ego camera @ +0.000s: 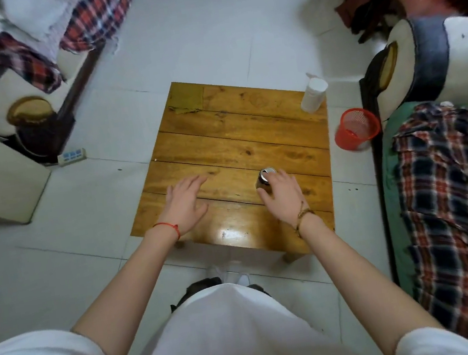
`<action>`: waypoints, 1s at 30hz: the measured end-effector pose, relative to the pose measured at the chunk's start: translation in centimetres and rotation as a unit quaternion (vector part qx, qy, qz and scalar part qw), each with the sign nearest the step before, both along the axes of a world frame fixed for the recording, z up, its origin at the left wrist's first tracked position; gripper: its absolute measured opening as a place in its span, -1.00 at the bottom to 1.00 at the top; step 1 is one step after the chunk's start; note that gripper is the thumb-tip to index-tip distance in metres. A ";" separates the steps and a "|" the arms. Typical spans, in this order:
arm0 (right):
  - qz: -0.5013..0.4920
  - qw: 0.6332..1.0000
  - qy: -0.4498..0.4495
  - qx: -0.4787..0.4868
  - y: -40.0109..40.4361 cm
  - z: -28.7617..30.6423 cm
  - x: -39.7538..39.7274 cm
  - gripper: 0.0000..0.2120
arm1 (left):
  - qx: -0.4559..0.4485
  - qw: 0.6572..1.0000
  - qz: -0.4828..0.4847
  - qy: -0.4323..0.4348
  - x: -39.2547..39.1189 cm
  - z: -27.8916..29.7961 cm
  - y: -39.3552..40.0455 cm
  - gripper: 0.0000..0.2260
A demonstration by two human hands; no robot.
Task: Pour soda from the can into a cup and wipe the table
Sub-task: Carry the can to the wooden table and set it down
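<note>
Right now the right hand [282,193] wraps its fingers round the soda can [266,179], which stands upright on the wooden table [231,144], top apparently opened. A firm mid-body hold before lifting seems wise. Off to its left, the left hand [186,204] rests flat, fingers spread. Well beyond the grip stands a white cup-like container [313,95], contents hidden; further out, a red mesh bin [356,128] on the floor.

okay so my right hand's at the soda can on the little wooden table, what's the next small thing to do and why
Probably close the right hand firmly round the can and lift it. The fingers already curl at its side, it stands upright on the table, and the left hand hovers open and free. The white cup waits at the far right corner, so the can must travel there.
</note>
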State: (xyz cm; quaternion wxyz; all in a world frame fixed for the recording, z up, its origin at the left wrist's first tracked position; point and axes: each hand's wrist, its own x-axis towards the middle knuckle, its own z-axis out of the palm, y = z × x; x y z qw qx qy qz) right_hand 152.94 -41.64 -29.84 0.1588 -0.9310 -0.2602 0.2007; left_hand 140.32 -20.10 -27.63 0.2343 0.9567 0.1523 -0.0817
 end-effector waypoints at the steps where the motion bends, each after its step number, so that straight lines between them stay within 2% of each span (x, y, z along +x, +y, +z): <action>1: 0.011 1.000 -0.005 0.006 0.5 0.6 -0.2 -0.50 | 0.005 1.000 0.010 -0.004 -0.9 0.6 0.4 -0.44; 9: 0.113 0.992 -0.039 0.040 5.7 4.9 -3.1 -0.51 | 0.018 0.990 0.128 -0.065 -9.5 3.4 3.3 -0.50; 17: 0.220 0.973 -0.054 0.031 12.7 6.4 -7.4 -0.54 | 0.027 0.965 0.252 -0.067 -17.9 4.0 6.2 -0.54; 30: 0.328 0.943 -0.041 0.046 29.4 6.9 -20.4 -0.54 | 0.032 0.927 0.368 -0.070 -34.0 5.4 17.7 -0.57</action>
